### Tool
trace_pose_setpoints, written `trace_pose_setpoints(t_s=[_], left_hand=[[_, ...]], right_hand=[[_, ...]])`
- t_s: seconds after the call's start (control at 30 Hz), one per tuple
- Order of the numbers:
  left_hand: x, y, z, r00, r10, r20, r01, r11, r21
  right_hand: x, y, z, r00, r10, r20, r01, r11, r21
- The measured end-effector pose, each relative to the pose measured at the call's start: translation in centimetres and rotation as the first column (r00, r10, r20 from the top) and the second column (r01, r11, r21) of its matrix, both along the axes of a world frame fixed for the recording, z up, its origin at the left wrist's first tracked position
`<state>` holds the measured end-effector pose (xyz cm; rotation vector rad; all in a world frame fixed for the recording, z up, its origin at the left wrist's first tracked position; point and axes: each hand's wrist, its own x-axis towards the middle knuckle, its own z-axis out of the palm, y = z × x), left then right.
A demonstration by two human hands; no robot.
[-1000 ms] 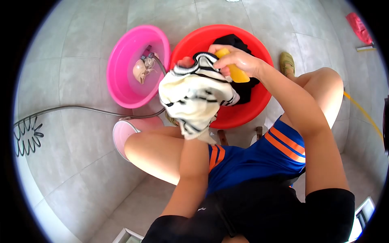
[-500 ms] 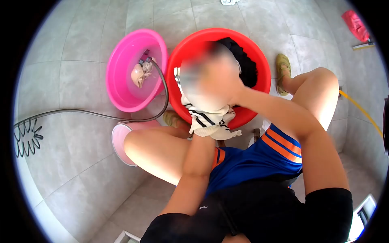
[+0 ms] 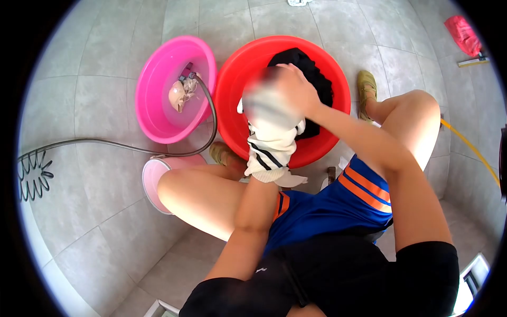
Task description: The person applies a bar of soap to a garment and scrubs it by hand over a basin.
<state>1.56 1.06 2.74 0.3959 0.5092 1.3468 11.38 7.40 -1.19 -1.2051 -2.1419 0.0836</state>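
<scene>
A white knit garment with black stripes [image 3: 269, 153] is drawn over my left forearm [image 3: 259, 198] like a sleeve, above the red basin [image 3: 228, 121]. My left hand is hidden inside the cloth, so its fingers do not show. My right hand [image 3: 298, 91] lies against the far end of the garment, fingers curled round the cloth; part of this area is blurred. Dark cloth [image 3: 311, 68] with a ruffled edge lies in the basin just beyond my right hand.
On the left a pink basin [image 3: 150, 95] holds a beige item [image 3: 178, 96] in water. A grey hose [image 3: 116, 148] runs into it from the coiled end. A pink bucket [image 3: 153, 182] stands by my left knee. A yellow hose [image 3: 470, 142] lies at the right.
My right hand has moved slightly up the garment. The cloth is gathered more narrowly round my left forearm, and its loose left part has drawn in, baring more of the red basin.
</scene>
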Motion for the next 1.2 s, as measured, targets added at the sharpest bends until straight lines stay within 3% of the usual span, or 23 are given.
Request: trace_pose_setpoints(t_s=[0.03,0.1,0.17,0.2,0.27,0.33,0.37,0.4,0.47,0.5,0.57,0.63,0.67,0.7,0.8,0.83,0.87,0.97,1.0,1.07,1.1,1.13,1.2], left_hand=[[0.2,0.0,0.1,1.0,-0.008,0.002,0.008,1.0,-0.007],[0.3,-0.4,0.2,1.0,-0.01,0.004,0.01,1.0,-0.01],[0.0,-0.2,0.2,1.0,-0.01,0.006,0.01,1.0,-0.002],[-0.2,-0.2,0.1,1.0,-0.007,-0.008,0.007,1.0,0.003],[-0.2,0.2,0.0,1.0,-0.011,-0.023,0.011,1.0,0.009],[-0.1,0.1,-0.1,0.999,-0.017,-0.035,0.017,1.0,0.003],[-0.2,0.1,0.1,0.999,-0.018,-0.041,0.018,1.0,0.005],[-0.1,0.3,0.1,0.998,-0.018,-0.054,0.017,1.0,-0.003],[0.0,0.6,0.4,0.997,-0.014,-0.071,0.014,1.0,-0.007],[0.0,0.7,0.4,0.996,-0.015,-0.087,0.015,1.0,-0.009],[-0.1,0.5,0.1,0.994,-0.012,-0.107,0.013,1.0,0.002],[-0.5,0.6,-0.2,0.988,-0.009,-0.152,0.013,1.0,0.023],[-0.7,0.5,-0.3,0.984,-0.005,-0.177,0.011,0.999,0.033],[-0.9,0.6,-0.4,0.979,0.0,-0.204,0.009,0.999,0.043],[-1.9,0.5,-0.6,0.941,0.016,-0.339,0.013,0.996,0.083],[-2.2,0.5,-0.7,0.914,0.032,-0.405,0.014,0.994,0.11],[-2.3,0.3,-1.0,0.876,0.043,-0.481,0.025,0.991,0.135],[-3.2,-0.4,-0.5,0.677,0.147,-0.721,0.047,0.969,0.242],[-3.5,-0.7,-0.1,0.575,0.19,-0.796,0.073,0.957,0.281],[-3.5,-1.4,0.1,0.363,0.282,-0.888,0.132,0.928,0.348],[-3.2,-1.7,0.0,0.251,0.329,-0.91,0.169,0.911,0.376],[-3.1,-1.8,0.0,0.165,0.373,-0.913,0.201,0.894,0.401],[-2.8,-1.6,0.1,0.014,0.449,-0.893,0.259,0.861,0.437]], right_hand=[[0.3,-0.5,-0.5,0.99,-0.026,-0.14,-0.03,0.924,-0.381],[-0.4,-2.5,-1.5,0.985,0.172,0.014,-0.166,0.966,-0.198],[-2.3,-7.0,4.4,0.994,0.108,0.007,-0.101,0.954,-0.282],[-2.6,-8.0,5.1,0.969,0.187,-0.16,-0.214,0.962,-0.172],[-2.5,-6.2,5.6,0.979,0.2,-0.03,-0.2,0.932,-0.302],[-2.0,-3.6,3.1,0.989,0.089,-0.122,-0.101,0.99,-0.099],[-1.3,-1.0,2.4,0.964,-0.027,-0.264,-0.066,0.94,-0.336],[-0.2,1.9,1.9,0.915,-0.166,-0.368,-0.074,0.827,-0.558],[2.6,7.0,-5.3,0.74,-0.429,-0.518,-0.22,0.574,-0.789],[4.4,6.9,-2.2,0.669,-0.528,-0.522,-0.496,0.205,-0.844],[6.4,6.6,-6.1,0.629,-0.634,-0.45,-0.642,-0.097,-0.761],[6.3,5.2,-7.1,0.57,-0.677,-0.465,-0.764,-0.229,-0.603],[5.8,3.8,-4.8,0.511,-0.699,-0.5,-0.826,-0.24,-0.509],[5.7,3.3,-5.1,0.459,-0.701,-0.546,-0.83,-0.12,-0.544],[4.6,3.4,-3.1,0.425,-0.596,-0.682,-0.874,-0.075,-0.48],[4.8,3.8,-1.8,0.415,-0.65,-0.636,-0.87,-0.078,-0.487],[4.8,3.7,-0.3,0.356,-0.726,-0.588,-0.876,-0.039,-0.482],[3.2,3.4,3.3,0.206,-0.728,-0.654,-0.89,0.138,-0.434],[2.1,2.8,4.1,0.251,-0.669,-0.7,-0.838,0.212,-0.502],[-0.8,0.3,3.0,0.335,-0.349,-0.875,-0.764,0.443,-0.469],[-1.7,-1.9,2.1,0.572,-0.058,-0.818,-0.645,0.585,-0.492],[-2.5,-4.5,2.2,0.766,0.195,-0.612,-0.534,0.724,-0.437],[-3.2,-9.1,3.7,0.91,0.36,-0.207,-0.415,0.812,-0.41]])
